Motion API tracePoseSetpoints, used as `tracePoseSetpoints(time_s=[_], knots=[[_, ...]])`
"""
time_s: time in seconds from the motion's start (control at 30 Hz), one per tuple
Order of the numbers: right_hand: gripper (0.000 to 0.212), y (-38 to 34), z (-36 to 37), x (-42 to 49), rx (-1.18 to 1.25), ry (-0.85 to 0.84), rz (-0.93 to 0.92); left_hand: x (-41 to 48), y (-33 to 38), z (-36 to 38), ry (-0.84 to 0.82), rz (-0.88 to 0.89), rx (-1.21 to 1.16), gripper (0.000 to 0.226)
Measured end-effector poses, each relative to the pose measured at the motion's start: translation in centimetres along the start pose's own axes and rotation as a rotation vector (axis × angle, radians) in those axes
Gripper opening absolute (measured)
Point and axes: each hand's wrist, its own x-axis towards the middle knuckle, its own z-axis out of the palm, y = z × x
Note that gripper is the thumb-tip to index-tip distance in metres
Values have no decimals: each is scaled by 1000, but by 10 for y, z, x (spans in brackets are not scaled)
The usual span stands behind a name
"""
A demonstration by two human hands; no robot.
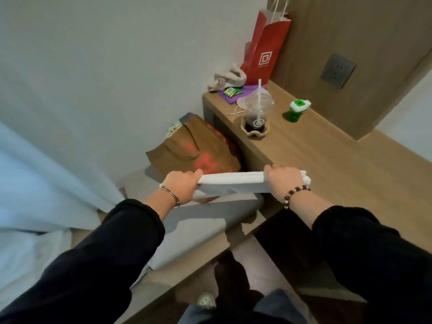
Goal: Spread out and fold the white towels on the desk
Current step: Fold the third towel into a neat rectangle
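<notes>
Our left hand [181, 183] curls its fingers around the 9 o'clock end of the folded white towel [233, 182], and our right hand [284, 182] grips the 3 o'clock end. We hold the towel stretched between them at the wooden desk's [327, 164] edge, at 6 o'clock from the plastic drink cup [258, 113]. At 12 o'clock from that cup stands the red paper bag [264, 50].

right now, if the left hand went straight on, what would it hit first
Probably the drink cup on the desk; the left hand, gripping the white towel, aims there, but if lower, the desk's edge first.
</notes>
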Motion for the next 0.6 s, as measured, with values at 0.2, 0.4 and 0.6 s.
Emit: tracePoseSetpoints(time_s=[0.2,0.4,0.6], knots=[[21,-87,1,60,-57,-31,-167,-54,-85,52,-175,-169,-63,41],[25,-157,26,113,-94,-71,-334,-110,-137,93,-351,-300,-160,50],[23,-235,52,136,-71,-98,-449,-189,-181,138,-473,-591,-243,29]])
